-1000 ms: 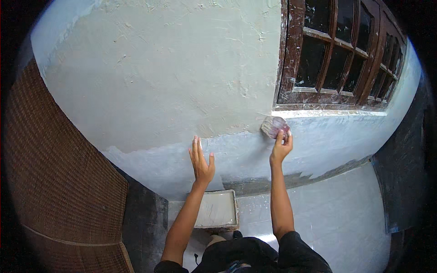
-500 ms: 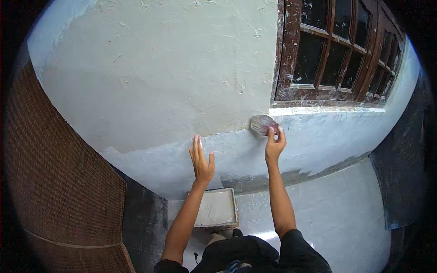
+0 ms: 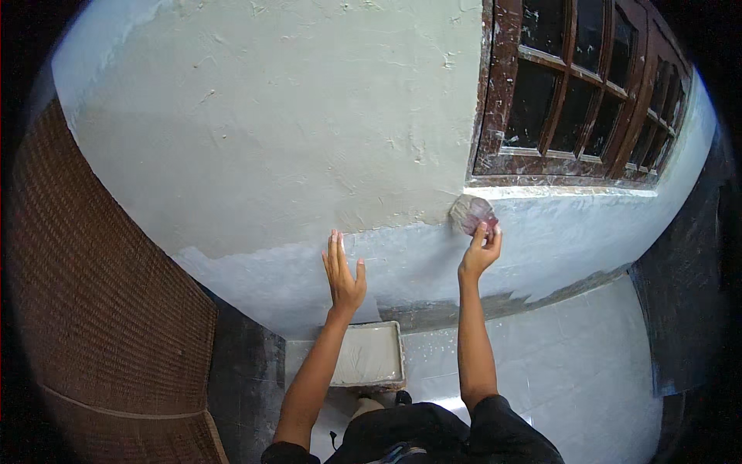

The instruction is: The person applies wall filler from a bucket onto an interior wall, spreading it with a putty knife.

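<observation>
The right hand (image 3: 481, 251) pinches the flat tool (image 3: 468, 212), slanting up-left, just below the corner of the window (image 3: 581, 97); the left hand (image 3: 345, 283), open and empty, is farther.

My right hand (image 3: 481, 251) has gone back to the right with the flat tool (image 3: 470, 213), having reached farther left half a second ago. The tool's pale end, then mostly left of the window's (image 3: 498, 108) lower left corner, has come just below it.
</observation>
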A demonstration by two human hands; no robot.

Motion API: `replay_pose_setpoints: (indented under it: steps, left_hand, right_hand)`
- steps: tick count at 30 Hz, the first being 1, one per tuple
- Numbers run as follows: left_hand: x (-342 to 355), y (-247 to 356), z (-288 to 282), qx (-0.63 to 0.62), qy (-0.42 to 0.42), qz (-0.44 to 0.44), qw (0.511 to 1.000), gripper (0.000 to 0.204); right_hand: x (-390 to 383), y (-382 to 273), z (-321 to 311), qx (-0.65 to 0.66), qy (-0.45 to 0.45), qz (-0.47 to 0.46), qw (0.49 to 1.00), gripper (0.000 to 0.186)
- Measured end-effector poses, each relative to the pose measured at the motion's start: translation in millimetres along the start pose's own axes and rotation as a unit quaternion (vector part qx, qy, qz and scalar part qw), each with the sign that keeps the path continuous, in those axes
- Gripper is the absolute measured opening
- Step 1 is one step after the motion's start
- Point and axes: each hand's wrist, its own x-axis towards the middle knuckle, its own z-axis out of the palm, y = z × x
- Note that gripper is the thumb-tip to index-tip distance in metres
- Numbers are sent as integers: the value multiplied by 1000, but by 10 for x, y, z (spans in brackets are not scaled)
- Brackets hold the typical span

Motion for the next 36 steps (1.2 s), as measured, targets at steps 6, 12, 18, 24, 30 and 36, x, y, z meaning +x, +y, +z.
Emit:
replay_pose_setpoints:
  steps: [6,12,18,24,30,36]
  left_hand:
    - [19,-30,9,4,23,2,1000,68]
    - [13,-14,55,-10,32,5,999,67]
    - [23,-91,-12,5,31,3,1000,67]
    - [-2,-95,58,-7,18,5,1000,67]
    - [2,-74,116,-2,4,-3,1000,70]
    - [18,-10,149,-16,11,1,1000,70]
  right_hand:
    - [-709,-258,554,-98,-238,-76,963,15]
    - [-876,-244,819,-138,-304,-218,917,15]
    - [-527,-295,549,-180,-130,-78,972,19]
    - [-98,-203,146,-144,-10,-32,989,27]
    - [-206,-126,87,-46,0,-42,998,25]
    - [-482,-78,413,-149,-222,-48,963,26]
